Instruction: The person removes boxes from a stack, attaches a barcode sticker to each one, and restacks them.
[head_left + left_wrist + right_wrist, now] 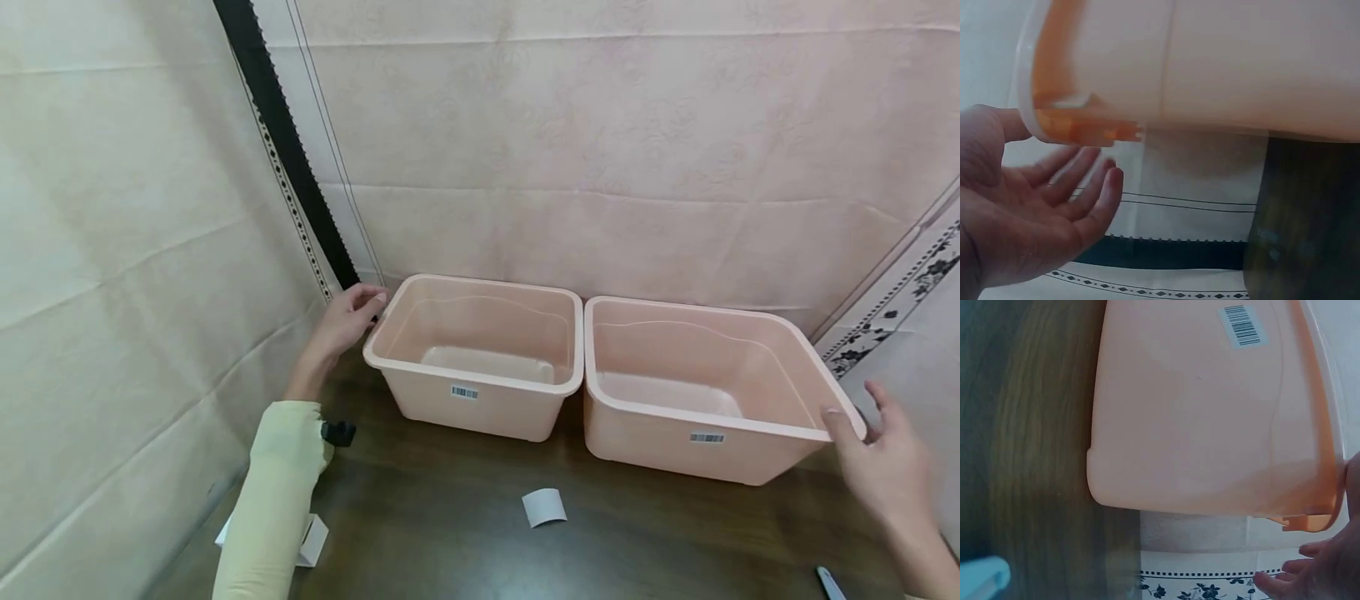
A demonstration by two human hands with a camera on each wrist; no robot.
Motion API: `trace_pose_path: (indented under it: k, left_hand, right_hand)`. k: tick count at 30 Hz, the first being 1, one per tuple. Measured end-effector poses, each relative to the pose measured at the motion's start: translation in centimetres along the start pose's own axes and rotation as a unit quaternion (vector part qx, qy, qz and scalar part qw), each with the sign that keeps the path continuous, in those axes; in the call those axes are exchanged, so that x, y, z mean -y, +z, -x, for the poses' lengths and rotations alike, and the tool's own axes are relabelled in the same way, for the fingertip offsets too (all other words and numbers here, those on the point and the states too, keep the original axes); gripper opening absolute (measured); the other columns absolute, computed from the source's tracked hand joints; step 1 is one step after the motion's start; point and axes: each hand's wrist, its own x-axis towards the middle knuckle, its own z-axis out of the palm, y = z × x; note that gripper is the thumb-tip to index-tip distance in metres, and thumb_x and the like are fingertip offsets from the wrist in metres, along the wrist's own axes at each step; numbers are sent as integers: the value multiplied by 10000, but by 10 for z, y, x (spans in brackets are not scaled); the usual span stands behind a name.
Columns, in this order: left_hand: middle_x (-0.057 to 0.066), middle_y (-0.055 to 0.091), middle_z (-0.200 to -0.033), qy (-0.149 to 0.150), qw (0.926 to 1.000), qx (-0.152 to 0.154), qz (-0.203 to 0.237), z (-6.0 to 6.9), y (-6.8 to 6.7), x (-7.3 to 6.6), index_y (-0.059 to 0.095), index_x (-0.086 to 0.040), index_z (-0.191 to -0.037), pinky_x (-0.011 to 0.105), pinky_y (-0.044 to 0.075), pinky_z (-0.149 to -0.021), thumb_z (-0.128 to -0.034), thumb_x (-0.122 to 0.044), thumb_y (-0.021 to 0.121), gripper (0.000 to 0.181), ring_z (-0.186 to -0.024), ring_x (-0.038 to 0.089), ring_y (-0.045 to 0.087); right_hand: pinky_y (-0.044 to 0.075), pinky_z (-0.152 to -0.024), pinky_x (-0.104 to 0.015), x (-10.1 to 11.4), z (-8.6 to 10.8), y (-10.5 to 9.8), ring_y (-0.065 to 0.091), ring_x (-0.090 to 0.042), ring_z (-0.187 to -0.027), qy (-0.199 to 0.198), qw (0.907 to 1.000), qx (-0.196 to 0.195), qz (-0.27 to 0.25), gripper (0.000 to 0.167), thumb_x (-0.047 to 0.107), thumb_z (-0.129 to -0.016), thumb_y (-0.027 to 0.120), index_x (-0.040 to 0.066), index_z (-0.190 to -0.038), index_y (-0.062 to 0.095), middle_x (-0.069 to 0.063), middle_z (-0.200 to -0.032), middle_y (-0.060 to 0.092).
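Observation:
Two pale pink plastic tubs stand side by side on a dark wooden table, a left tub [480, 415] and a right tub [660, 454], their rims nearly meeting. Each bears a barcode sticker on its front. At the left tub's outer end is my left hand [347, 321]; the left wrist view shows its thumb at the rim [1026, 81] and its fingers loosely extended below. My right hand [892, 471] is at the right tub's outer end, thumb on the rim. Its other fingers [1291, 575] spread beneath the rim, apart from the wall.
In front of the tubs lies a small white paper piece [545, 507]. A white box [312, 542] is partly hidden by the left sleeve. Near the right front edge is a light blue object [829, 583], partly cut off. Cloth-covered walls [637, 150] rise behind and beside.

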Motion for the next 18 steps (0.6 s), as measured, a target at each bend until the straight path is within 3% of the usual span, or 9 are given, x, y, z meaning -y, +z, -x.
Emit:
trace_pose_path:
  k: [1, 3, 4, 5, 7, 10, 13, 15, 18]
  left_hand:
    - [181, 572, -1486, -121, 9999, 7, -65, 0, 0, 2, 546, -96, -1471, 555, 516, -1133, -1102, -424, 541, 494, -1349, 376, 566]
    - [179, 574, -1470, -348, 9992, 22, -203, -2, -1, 6, 550, -92, -1464, 542, 517, -1127, -1094, -432, 553, 502, -1324, 362, 569]
    - [183, 585, -1455, -418, 9987, 71, -272, -3, 0, 7, 566, -83, -1452, 527, 521, -1113, -1092, -427, 556, 498, -1304, 355, 574]
    - [185, 600, -1434, -470, 9982, 150, -343, -4, 0, 9, 587, -78, -1439, 503, 527, -1092, -1091, -421, 558, 489, -1282, 345, 581]
    - [188, 639, -1369, -533, 9968, 366, -474, -6, 1, 14, 635, -71, -1396, 437, 541, -1021, -1087, -413, 562, 467, -1210, 321, 602]
    - [169, 684, -1277, -564, 9951, 623, -525, -10, 6, 20, 685, -87, -1353, 338, 539, -902, -1085, -421, 559, 446, -1103, 277, 621]
    - [154, 698, -1252, -678, 9950, 661, -317, -14, 11, 25, 686, -111, -1357, 311, 552, -858, -1079, -450, 564, 456, -1059, 256, 637]
    - [154, 695, -1285, -743, 9950, 640, -176, -17, 15, 27, 663, -123, -1395, 309, 567, -860, -1082, -452, 556, 467, -1073, 255, 649]
    - [170, 679, -1326, -819, 9948, 611, -11, -18, 19, 28, 626, -119, -1442, 291, 586, -842, -1096, -430, 528, 475, -1089, 263, 659]
  right_hand:
    - [497, -991, -164, -1, -1, 2, 636, -441, -1297, -19, 10000, 52, 8, 728, 361, -1076, 502, 48, -1673, 226, -387, -1596, 388]
    - [389, -1252, -323, -2, -2, 4, 515, -463, -1444, 24, 9997, 225, -128, 708, 364, -1093, 464, 20, -1665, 228, -357, -1651, 323]
    - [289, -1309, -320, -3, -2, 5, 357, -449, -1557, 82, 9993, 295, -214, 699, 373, -1100, 448, 21, -1664, 234, -326, -1675, 302]
    - [263, -1320, -322, -4, -3, 6, 347, -284, -1593, 158, 9989, 339, -269, 691, 386, -1103, 442, 29, -1662, 252, -323, -1667, 321]
    - [354, -1171, -112, -6, -4, 6, 463, -16, -1464, 364, 9977, 463, -324, 682, 415, -1104, 431, 53, -1662, 279, -303, -1656, 357]
    - [426, -851, 6, -10, -8, 5, 497, 230, -1070, 776, 9918, 664, -763, 667, 411, -1107, 403, 67, -1665, 281, -214, -1677, 387]
    - [467, -677, -8, -14, -12, 7, 470, 245, -911, 985, 9843, 808, -1221, 642, 364, -1121, 330, 46, -1671, 236, -227, -1695, 332]
    - [472, -705, -2, -17, -15, 8, 519, 188, -1052, 1084, 9742, 939, -1743, 629, 344, -1131, 306, 61, -1681, 195, -167, -1729, 275]
    - [470, -756, 0, -25, -19, 9, 434, 102, -1338, 1133, 9406, 1302, -2923, 625, 292, -1145, 333, 112, -1699, 106, -29, -1778, 145]
